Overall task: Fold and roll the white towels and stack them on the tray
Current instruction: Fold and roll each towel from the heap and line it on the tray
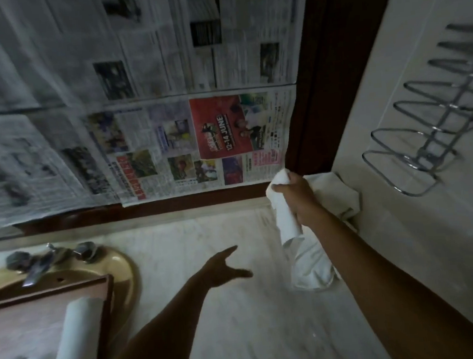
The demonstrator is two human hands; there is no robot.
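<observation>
Pale marble bench (226,321) runs beneath a newspaper-covered mirror (138,102). Far left of the left hand, rolled towels (72,342) lie on a wooden tray (40,296) set over the sink (123,270). The left hand (225,268) hovers above the bench, fingers spread, holding nothing. The right hand (299,200) grips a white towel (285,218) that hangs down onto the bench; a wire rack (424,136) is mounted to its right.
</observation>
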